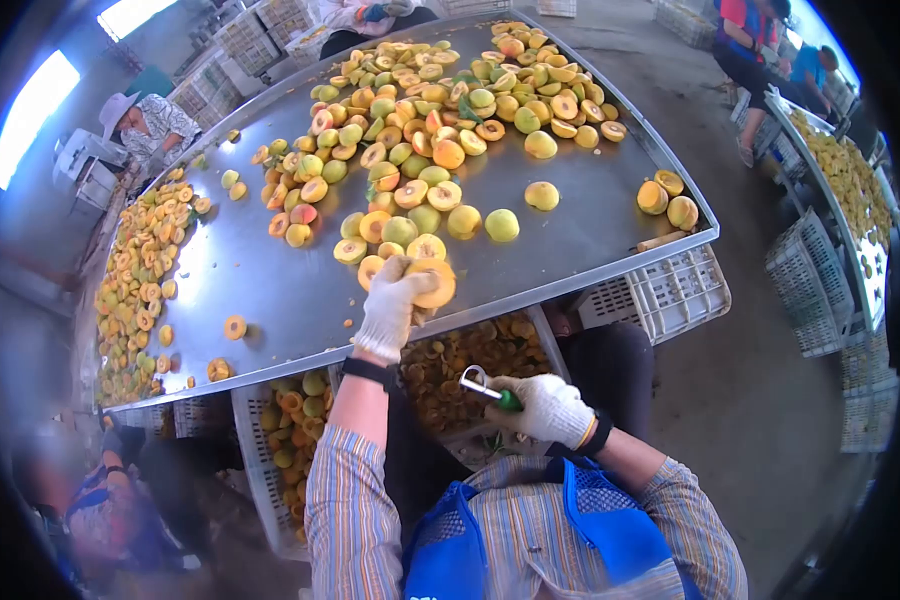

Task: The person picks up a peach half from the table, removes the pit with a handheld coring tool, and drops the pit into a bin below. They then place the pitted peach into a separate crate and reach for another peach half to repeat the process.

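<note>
My left hand [392,305], in a white knit glove, grips a halved peach [434,284] above the near edge of the metal table [370,348]. The peach's orange cut face shows. Lower and to the right, my right hand [548,408], gloved too, is closed around the green handle of a pitting tool [482,384]. Its metal loop points left, apart from the peach. Just beyond my left hand lie cut peach halves [426,247] and a rounded yellow-green peach [502,225]. Beneath my hands stands a crate of peach pieces [550,345].
A big heap of peaches [410,120] covers the table's far middle, with another pile [140,280] along the left. A wooden-handled tool [660,241] lies at the right corner. White crates [670,295] stand below. Co-workers sit around this table and another table [850,190] at right.
</note>
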`<move>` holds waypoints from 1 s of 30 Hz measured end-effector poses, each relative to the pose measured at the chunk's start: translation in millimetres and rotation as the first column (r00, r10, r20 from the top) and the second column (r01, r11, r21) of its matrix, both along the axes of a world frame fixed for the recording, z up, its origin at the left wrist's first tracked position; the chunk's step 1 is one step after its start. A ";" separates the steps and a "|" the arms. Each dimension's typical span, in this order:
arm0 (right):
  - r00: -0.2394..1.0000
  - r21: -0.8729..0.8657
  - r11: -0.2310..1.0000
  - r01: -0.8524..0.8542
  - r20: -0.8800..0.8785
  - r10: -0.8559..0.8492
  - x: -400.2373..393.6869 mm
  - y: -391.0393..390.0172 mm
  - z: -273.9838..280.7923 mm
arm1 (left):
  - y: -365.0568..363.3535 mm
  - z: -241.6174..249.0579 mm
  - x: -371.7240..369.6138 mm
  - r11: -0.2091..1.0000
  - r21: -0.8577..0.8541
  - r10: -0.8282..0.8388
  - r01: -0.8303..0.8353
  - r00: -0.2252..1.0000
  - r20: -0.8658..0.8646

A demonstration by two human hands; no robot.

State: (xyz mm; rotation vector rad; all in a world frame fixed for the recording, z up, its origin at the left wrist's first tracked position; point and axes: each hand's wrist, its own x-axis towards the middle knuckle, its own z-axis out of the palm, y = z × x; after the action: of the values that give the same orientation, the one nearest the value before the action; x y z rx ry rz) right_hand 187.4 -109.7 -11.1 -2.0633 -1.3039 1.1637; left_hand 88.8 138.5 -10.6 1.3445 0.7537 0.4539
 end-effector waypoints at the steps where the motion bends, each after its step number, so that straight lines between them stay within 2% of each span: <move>1: 0.999 0.068 0.998 0.009 0.041 -0.011 -0.6 0.2 -0.4 | -7.8 10.5 -14.2 0.974 -0.226 0.073 -0.029 0.980 0.186; 2: 0.997 0.149 0.988 0.032 0.066 -0.042 -2.7 0.4 1.2 | -20.9 11.2 -23.1 0.954 -0.301 0.106 0.008 0.926 0.362; 3: 0.993 0.226 0.973 0.053 0.087 -0.075 -5.6 -0.2 3.3 | -34.4 14.0 -29.1 0.955 -0.297 0.112 0.002 0.925 0.364; 5: 0.993 0.254 0.965 0.067 0.081 -0.090 -11.6 0.5 11.4 | -58.3 17.3 -39.7 0.883 -0.468 0.243 0.028 0.825 0.510; 6: 0.991 0.281 0.956 0.090 0.072 -0.114 -14.5 0.8 15.8 | -64.7 14.8 -45.0 0.849 -0.502 0.209 0.163 0.769 0.604; 7: 0.990 0.279 0.956 0.092 0.073 -0.117 -17.9 0.2 20.4 | -74.7 12.3 -47.5 0.848 -0.503 0.208 0.166 0.769 0.605; 9: 0.986 0.317 0.945 0.081 0.113 -0.122 -23.4 -1.1 29.2 | -98.3 9.5 -47.7 0.826 -0.563 0.358 -0.002 0.774 0.522; 11: 0.984 0.330 0.942 0.066 0.137 -0.117 -27.1 -3.5 27.3 | -113.1 7.6 -53.9 0.841 -0.540 0.323 0.024 0.778 0.538; 13: 0.961 0.464 0.886 0.002 0.244 -0.130 -28.6 -4.8 16.8 | -127.8 10.9 -53.7 0.841 -0.538 0.381 -0.059 0.770 0.511; 14: 0.960 0.463 0.887 0.002 0.247 -0.131 -29.6 -6.9 16.1 | -129.6 4.5 -56.1 0.866 -0.498 0.348 -0.037 0.761 0.548; 19: 0.955 0.385 0.923 0.000 0.274 -0.114 -30.1 -12.3 28.4 | -142.2 10.0 -57.7 0.889 -0.456 0.322 -0.024 0.742 0.588; 23: 0.955 0.426 0.905 -0.004 0.271 -0.124 -28.6 -13.6 24.7 | -148.5 13.2 -56.2 0.875 -0.482 0.351 -0.044 0.744 0.569; 26: 0.954 0.342 0.939 -0.045 0.292 -0.061 -29.6 -11.9 13.5 | -151.3 11.4 -53.8 0.852 -0.523 0.334 0.034 0.733 0.592; 30: 0.968 0.248 0.968 -0.036 0.250 -0.028 -32.6 -9.9 -5.8 | -157.2 11.6 -49.1 0.838 -0.546 0.359 0.013 0.740 0.569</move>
State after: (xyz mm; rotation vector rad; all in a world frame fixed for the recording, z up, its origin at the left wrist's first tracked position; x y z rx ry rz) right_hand 154.8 -119.5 -16.9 -2.0662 -1.4871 0.7087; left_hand 39.7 -18.7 1.0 0.5181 0.3609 0.7665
